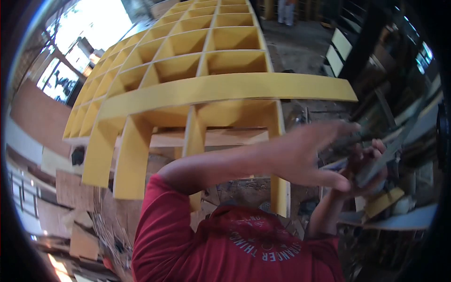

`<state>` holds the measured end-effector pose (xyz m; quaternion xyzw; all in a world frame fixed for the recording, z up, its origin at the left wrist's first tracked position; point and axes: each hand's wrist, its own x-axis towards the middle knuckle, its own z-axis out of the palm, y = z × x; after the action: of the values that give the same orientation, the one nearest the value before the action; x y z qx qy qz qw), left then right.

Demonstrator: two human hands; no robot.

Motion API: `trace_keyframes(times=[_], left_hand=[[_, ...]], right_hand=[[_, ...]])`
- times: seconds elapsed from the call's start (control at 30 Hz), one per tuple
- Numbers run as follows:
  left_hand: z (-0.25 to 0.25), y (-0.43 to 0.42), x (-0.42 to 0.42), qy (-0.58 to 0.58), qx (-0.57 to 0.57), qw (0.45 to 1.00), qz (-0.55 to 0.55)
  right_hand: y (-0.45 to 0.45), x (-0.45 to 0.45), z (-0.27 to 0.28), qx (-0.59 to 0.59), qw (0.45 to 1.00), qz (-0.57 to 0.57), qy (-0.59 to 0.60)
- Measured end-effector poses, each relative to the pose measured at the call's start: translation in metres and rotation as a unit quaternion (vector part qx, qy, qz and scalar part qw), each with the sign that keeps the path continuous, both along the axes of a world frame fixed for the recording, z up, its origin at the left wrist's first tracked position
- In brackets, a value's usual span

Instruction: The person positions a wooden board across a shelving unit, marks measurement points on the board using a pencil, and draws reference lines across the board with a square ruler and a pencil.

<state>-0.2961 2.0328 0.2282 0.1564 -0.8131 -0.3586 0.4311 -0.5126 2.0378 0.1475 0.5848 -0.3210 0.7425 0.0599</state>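
My left hand [312, 152] reaches across to the right, in front of the yellow frame. Its fingers are stretched out and the thumb is apart, somewhat blurred, with nothing in it. Close by on the right, my right hand [353, 181] is closed around a long thin greyish strip [392, 148], which slants up toward the right edge; its exact kind is unclear. A yellow board [230, 87] lies across the large yellow compartment frame [206, 51], its right end sticking out past the frame's side.
Wood sheets and scraps [75, 190] lean and lie at the left. Assorted boards and clutter [394, 202] fill the right side. A black-framed piece with pale panels [342, 47] stands at the back right, and another person's legs [285, 13] show at the far top.
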Motion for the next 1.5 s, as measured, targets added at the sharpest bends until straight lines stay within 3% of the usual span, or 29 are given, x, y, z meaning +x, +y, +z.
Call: trace_keyframes(times=[0.07, 0.1, 0.27, 0.33, 0.4, 0.47, 0.53, 0.7, 0.83, 0.93, 1.07, 1.5], left_hand=[[-0.01, 0.006, -0.013, 0.002, -0.018, 1.0, 0.011], [-0.012, 0.004, -0.015, 0.001, -0.03, 1.0, 0.004], [-0.029, -0.011, 0.009, -0.054, -0.157, 0.979, 0.12], [-0.027, -0.012, 0.016, -0.029, 0.13, 0.981, 0.141], [-0.041, -0.029, 0.014, 0.134, 0.22, 0.956, 0.141], [-0.038, -0.048, 0.029, 0.089, 0.181, 0.954, 0.224], [-0.033, -0.075, 0.046, 0.031, 0.118, 0.939, 0.321], [-0.031, -0.124, 0.063, -0.05, 0.112, 0.931, 0.345], [-0.068, -0.16, 0.064, -0.164, 0.033, 0.914, 0.371], [-0.091, -0.168, 0.053, -0.212, 0.044, 0.89, 0.402], [-0.124, -0.182, 0.053, -0.195, -0.037, 0.901, 0.386], [-0.135, -0.182, 0.067, -0.142, 0.012, 0.925, 0.352]], right_hand=[[-0.021, 0.028, -0.03, 0.003, 0.934, 0.286, -0.215], [-0.044, 0.027, -0.052, 0.005, 0.923, 0.313, -0.223], [-0.032, 0.082, 0.001, 0.032, 0.989, 0.142, 0.003], [-0.028, 0.086, 0.001, 0.128, 0.976, 0.163, 0.06], [-0.025, 0.079, 0.003, 0.222, 0.946, 0.196, 0.128], [-0.029, 0.07, -0.002, 0.253, 0.92, 0.255, 0.155], [-0.027, 0.049, -0.017, 0.298, 0.891, 0.311, 0.146], [-0.018, -0.002, -0.085, 0.413, 0.829, 0.375, 0.044], [-0.013, -0.025, -0.125, 0.456, 0.826, 0.333, -0.016], [-0.011, -0.033, -0.139, 0.462, 0.823, 0.328, -0.035], [-0.015, -0.034, -0.148, 0.454, 0.827, 0.327, -0.055], [-0.027, -0.033, -0.152, 0.444, 0.832, 0.323, -0.077]])
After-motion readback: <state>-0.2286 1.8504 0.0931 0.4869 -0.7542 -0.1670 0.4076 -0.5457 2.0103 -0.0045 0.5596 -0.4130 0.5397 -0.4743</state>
